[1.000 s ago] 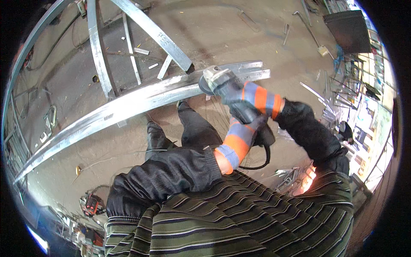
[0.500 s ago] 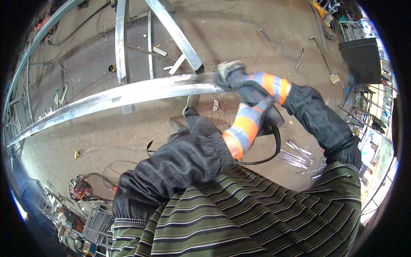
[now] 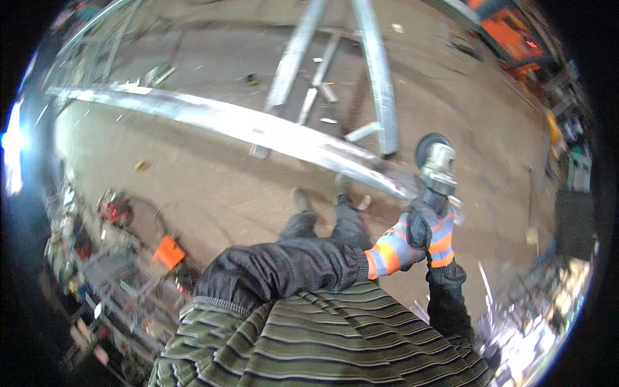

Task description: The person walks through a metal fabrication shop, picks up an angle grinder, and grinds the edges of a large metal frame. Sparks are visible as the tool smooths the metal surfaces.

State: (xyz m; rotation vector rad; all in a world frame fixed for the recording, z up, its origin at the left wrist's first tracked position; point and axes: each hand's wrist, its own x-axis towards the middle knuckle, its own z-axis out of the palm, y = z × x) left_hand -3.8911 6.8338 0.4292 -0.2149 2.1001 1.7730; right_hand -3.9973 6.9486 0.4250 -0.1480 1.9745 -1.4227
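An angle grinder [image 3: 439, 169] with a grey metal head and a dark round disc [image 3: 429, 146] points away from me, just beyond the right end of a long shiny steel tube [image 3: 245, 126]. My left hand [image 3: 401, 244], in a grey, orange and blue striped glove with dark palm, closes around the grinder's body. Close beside it, my right hand [image 3: 442, 240] in a matching glove also grips the body, its fingers partly hidden. The disc appears apart from the tube. Motion blurs the picture.
Two steel bars [image 3: 377, 77] run away from the long tube across the floor, with offcuts [image 3: 363, 131] between them. An orange machine [image 3: 512, 35] stands far right. At left lie a red-and-black machine [image 3: 115, 208], an orange piece [image 3: 169, 252] and metal frames [image 3: 122, 290].
My view has turned, and the tube now slants down to the right. Both hands have brought the grinder off the tube's end, its head now pointing away from me.
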